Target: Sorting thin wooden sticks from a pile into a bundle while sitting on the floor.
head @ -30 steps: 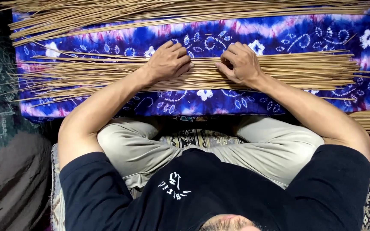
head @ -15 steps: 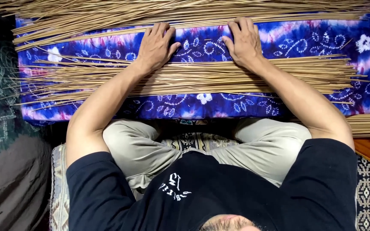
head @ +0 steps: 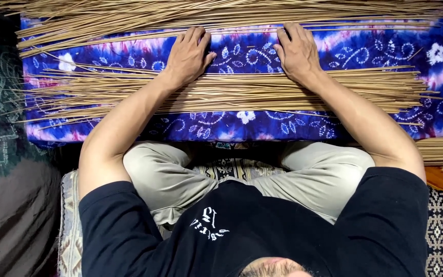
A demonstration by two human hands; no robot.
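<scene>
Two hands moved up off near stick bundle (head: pixel 232 92) since a second ago: left hand (head: pixel 189 54) at 11 o'clock, right hand (head: pixel 297 51) at 1, both flat on blue cloth (head: pixel 247 54), fingers extended, together, gripping nothing. Fingertips touch far stick pile (head: pixel 221 13) at 12. Bundle lies under wrists.

Even, soft light falls from above on the blue patterned cloth (head: pixel 242 56), which looks bright and sharp with no glare, while faint shadows sit under the forearms and the dark fabric (head: pixel 6 205) left of the cloth stays dim.
</scene>
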